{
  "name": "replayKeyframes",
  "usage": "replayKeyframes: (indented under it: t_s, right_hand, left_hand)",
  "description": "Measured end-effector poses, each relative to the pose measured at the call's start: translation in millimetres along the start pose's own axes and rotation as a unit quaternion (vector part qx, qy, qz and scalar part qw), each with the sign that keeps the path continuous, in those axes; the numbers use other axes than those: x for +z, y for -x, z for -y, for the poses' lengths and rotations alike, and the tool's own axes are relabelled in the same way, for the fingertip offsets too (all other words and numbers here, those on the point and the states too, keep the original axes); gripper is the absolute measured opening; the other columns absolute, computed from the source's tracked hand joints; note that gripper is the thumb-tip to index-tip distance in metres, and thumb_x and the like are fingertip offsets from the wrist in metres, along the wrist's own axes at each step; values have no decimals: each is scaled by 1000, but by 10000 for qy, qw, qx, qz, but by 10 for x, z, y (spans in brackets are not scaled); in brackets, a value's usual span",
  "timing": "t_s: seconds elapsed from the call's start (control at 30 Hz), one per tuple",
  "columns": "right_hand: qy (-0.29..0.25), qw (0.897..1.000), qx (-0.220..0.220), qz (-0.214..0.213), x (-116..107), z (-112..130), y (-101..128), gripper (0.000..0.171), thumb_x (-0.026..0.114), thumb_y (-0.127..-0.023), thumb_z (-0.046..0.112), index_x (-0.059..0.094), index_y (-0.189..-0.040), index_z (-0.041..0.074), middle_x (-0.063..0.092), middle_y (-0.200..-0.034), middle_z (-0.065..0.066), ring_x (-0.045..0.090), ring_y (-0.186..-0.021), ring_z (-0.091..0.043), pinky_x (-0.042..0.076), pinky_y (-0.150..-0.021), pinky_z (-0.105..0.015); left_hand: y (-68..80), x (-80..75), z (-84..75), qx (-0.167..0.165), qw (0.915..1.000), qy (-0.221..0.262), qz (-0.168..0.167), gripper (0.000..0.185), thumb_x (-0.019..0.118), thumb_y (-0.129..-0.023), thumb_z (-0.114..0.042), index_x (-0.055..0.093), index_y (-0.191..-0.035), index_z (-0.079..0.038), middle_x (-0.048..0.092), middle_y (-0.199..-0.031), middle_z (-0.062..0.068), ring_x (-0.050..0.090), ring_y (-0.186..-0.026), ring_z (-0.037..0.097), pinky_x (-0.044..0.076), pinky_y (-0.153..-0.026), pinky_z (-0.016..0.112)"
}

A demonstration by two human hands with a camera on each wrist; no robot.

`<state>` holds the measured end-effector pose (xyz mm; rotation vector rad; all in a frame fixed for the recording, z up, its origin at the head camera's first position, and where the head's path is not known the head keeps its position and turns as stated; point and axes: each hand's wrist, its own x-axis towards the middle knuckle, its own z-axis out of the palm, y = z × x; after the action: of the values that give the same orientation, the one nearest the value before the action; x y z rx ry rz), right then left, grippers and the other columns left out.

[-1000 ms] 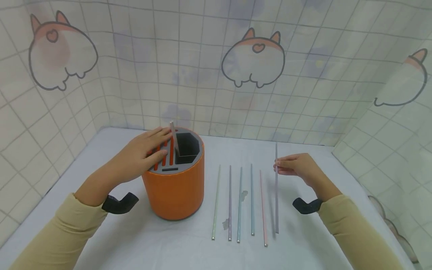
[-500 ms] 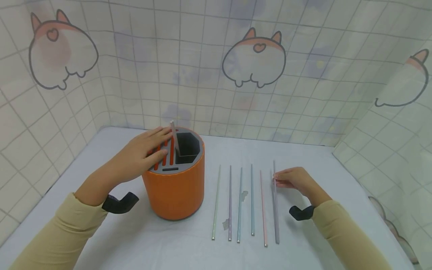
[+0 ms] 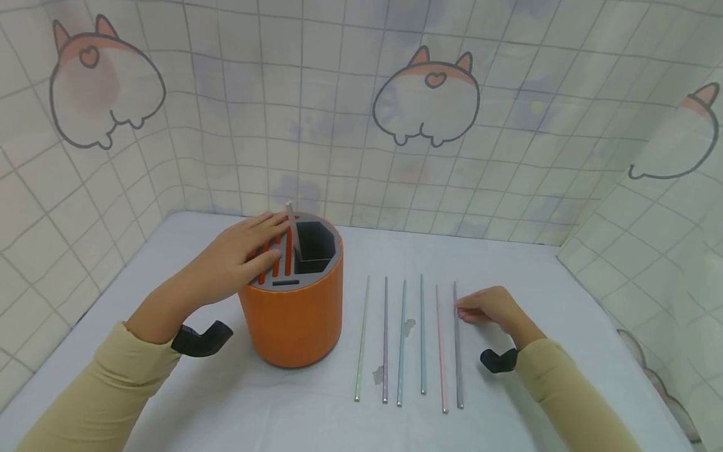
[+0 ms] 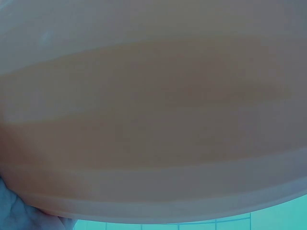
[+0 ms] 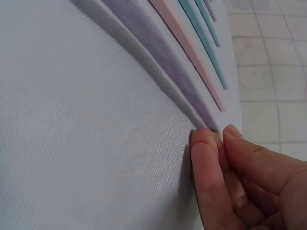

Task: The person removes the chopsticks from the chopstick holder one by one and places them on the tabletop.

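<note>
Cartoon-tiled backdrop, white tabletop [image 3: 226, 402], six sticks and an orange holder.

Left hand [image 3: 237, 260] lies flat with straight fingers on top of the orange holder [image 3: 290, 314], right next to a grey stick [image 3: 292, 229] standing tilted in one of its slots (the left wrist view is just an orange blur, no help there). Right hand [image 3: 488, 307] is down on the table, fingertips [image 5: 206, 158] pinching the far end of the purple stick [image 3: 457, 345], which lies flat as the rightmost of the row, just beside the pink stick [image 3: 440, 348]. Teal, blue, lilac and pale green ones lie further left, all roughly parallel.
</note>
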<state>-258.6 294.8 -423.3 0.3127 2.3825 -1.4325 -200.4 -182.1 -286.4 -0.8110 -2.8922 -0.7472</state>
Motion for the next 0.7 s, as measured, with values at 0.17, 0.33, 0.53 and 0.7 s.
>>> replayKeyframes:
  t_s: [0.17,0.33,0.53,0.7]
  right_hand:
    - [178,9995,-106,-251,9,66,-24,32,69,-93,11,66,-114,-14,74,-75,2,69,-64,-6,59,-63,-19]
    - [213,9948,-751,-647,27,363,19,37,67,-96,16,65,-122,-10,77,-101,-14,74,-78,-6,61,-77,-22]
    - [334,9852,-1580,-568,228,1001,192,37,66,-97,25,66,-126,2,70,-124,-18,72,-109,-22,53,-100,-35]
    - [-73,9772,-2119,-128,475,1523,321,34,71,-93,25,70,-121,5,73,-118,-12,73,-106,-18,54,-99,-33]
  left_hand:
    - [7,-12,-14,38,10000,15,-6,56,44,-106,-34,33,-157,-14,24,-166,6,15,-154,37,13,-121,66]
    - [14,-15,-20,-3,10000,13,13,56,44,-106,-34,33,-157,-14,23,-166,7,15,-154,37,13,-121,66]
    - [17,-15,-9,-62,10000,-5,28,56,44,-105,-35,32,-157,-14,23,-166,6,14,-154,37,13,-121,66]
    - [16,-17,-14,-43,10000,21,15,56,44,-105,-35,33,-156,-14,23,-166,6,15,-154,37,13,-121,66]
